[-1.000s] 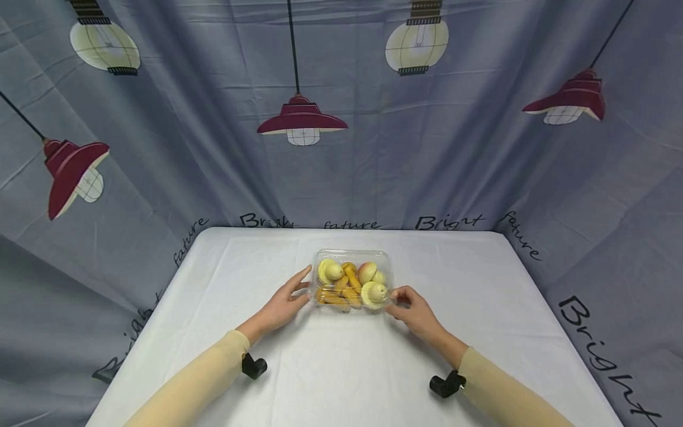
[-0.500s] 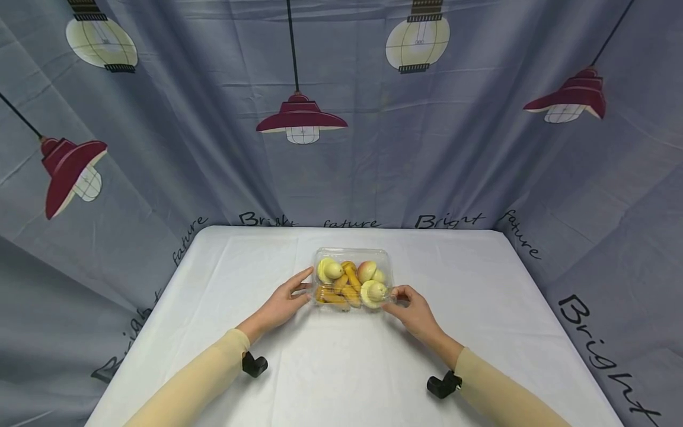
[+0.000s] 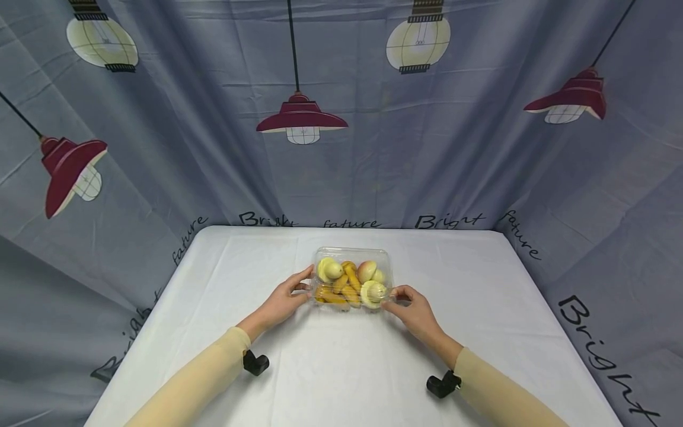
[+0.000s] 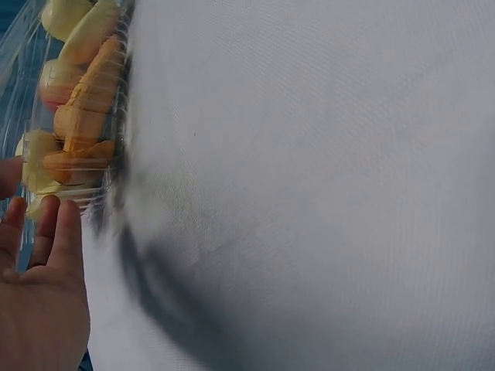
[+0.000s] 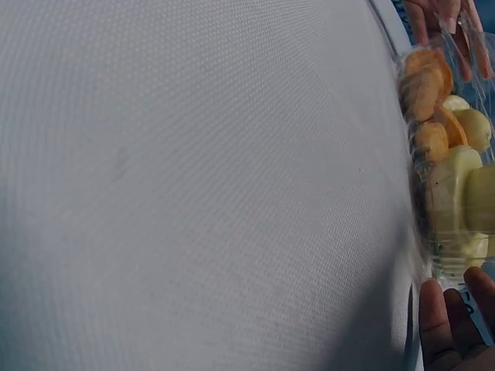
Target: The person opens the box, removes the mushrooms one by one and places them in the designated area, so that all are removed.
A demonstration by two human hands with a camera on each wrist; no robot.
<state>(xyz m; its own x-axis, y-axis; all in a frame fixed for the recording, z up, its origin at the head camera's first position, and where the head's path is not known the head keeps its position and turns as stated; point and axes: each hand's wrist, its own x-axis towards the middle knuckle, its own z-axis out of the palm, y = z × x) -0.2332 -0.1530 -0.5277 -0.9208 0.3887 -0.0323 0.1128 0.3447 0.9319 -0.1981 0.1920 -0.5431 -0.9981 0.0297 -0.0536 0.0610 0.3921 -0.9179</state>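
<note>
A clear plastic box (image 3: 349, 255) lies on the white table, closed over by see-through plastic. Inside are orange-brown pieces (image 3: 351, 277), pale yellow-green fruit (image 3: 375, 292) and a reddish-yellow round fruit (image 3: 366, 271); their exact kinds are hard to tell. My left hand (image 3: 283, 302) touches the left side of the box with fairly straight, spread fingers, which also show in the left wrist view (image 4: 46, 301). At the front right corner, my right hand (image 3: 417, 313) pinches the box edge between thumb and fingers. Plastic glare partly hides the contents.
White cloth covers the table (image 3: 347, 367), whose far edge meets a grey-blue curtain (image 3: 352, 178) printed with lamps and lettering. Black wrist cameras (image 3: 256, 363) sit on both forearms, close above the tabletop.
Almost nothing differs. My right hand has shifted very slightly left at the box corner, while the left hand and the box stay practically in place.
</note>
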